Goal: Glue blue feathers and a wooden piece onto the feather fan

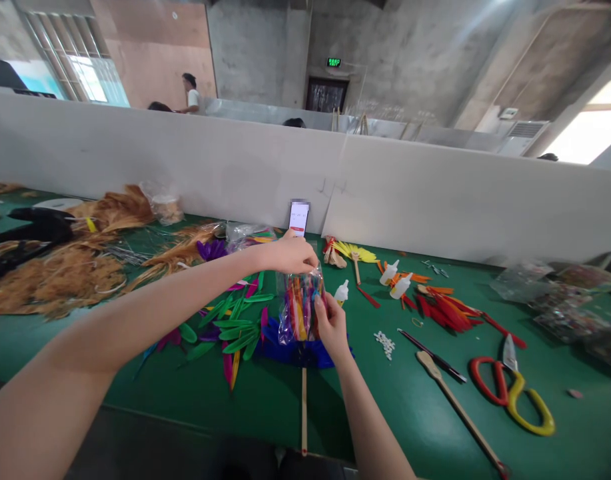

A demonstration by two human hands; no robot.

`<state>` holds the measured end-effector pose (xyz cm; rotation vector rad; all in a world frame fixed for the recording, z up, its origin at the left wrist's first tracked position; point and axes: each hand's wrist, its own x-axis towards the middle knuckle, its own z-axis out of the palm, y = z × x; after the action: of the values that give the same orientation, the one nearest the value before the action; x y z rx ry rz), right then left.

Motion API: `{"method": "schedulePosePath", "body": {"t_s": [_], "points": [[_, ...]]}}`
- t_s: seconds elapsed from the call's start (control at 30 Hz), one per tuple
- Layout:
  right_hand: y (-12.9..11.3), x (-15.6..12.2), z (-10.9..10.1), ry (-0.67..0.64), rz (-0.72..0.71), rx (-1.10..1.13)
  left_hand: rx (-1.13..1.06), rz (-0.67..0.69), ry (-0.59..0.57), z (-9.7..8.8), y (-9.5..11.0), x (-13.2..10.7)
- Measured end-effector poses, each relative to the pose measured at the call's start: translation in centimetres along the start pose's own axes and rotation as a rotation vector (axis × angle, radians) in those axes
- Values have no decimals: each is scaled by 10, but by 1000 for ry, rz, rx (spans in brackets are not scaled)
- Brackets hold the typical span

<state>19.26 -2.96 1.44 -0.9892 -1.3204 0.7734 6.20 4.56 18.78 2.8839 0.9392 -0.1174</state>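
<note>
A clear plastic bag of colourful feathers [299,308] is held up over the table in front of me. My left hand [296,255] reaches across to its top edge with the fingers bent down, pinching there; the fingertips are partly hidden. My right hand [331,323] grips the bag's right side between thumb and fingers. Below the bag lies a blue feather fan [330,353], partly covered by it, its thin wooden handle [304,413] pointing toward me. Just beyond my left hand a phone [299,217] leans upright against the white partition.
Loose green feathers [242,330] lie left, with brown fibres [70,280] farther out. To the right are glue bottles [401,287], red feathers [448,312], white beads [384,345], a black pen [432,357], a wooden stick [460,410] and scissors [512,387]. A white partition [225,167] closes the back.
</note>
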Motion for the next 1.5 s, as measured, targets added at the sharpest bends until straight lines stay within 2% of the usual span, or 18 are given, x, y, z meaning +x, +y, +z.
{"method": "schedulePosePath", "body": {"t_s": [0.13, 0.27, 0.33, 0.47, 0.6, 0.83, 0.93, 1.07, 1.2, 1.3, 1.4, 1.5], "points": [[-1, 1, -1, 19, 3, 10, -9, -35, 24, -8, -3, -3], [-2, 2, 0, 44, 11, 25, -116, -88, 220, -18, -15, -16], [-2, 2, 1, 63, 22, 37, -154, -92, 271, -19, -21, -26], [-5, 3, 2, 87, 44, 54, -205, -78, 155, -14, -28, -43], [-6, 3, 2, 98, 82, 79, -326, -101, 87, -2, -33, -46], [-3, 3, 3, 56, 239, 277, -468, -186, 187, 8, -48, -35], [-3, 3, 3, -30, 271, 357, -564, -202, 232, 6, -51, -34], [-2, 2, 1, -156, 299, 320, -664, -149, 207, 3, -56, -39], [1, 3, 3, -114, 268, 264, -668, -99, 202, 3, -63, -43], [3, 2, 6, -77, 241, 196, -546, -90, 248, 7, -63, -40], [4, 1, 8, -25, 190, 26, -306, -107, 335, 9, -52, -33], [3, -1, 7, -10, 139, -101, -139, -128, 366, 8, -36, -25]]}}
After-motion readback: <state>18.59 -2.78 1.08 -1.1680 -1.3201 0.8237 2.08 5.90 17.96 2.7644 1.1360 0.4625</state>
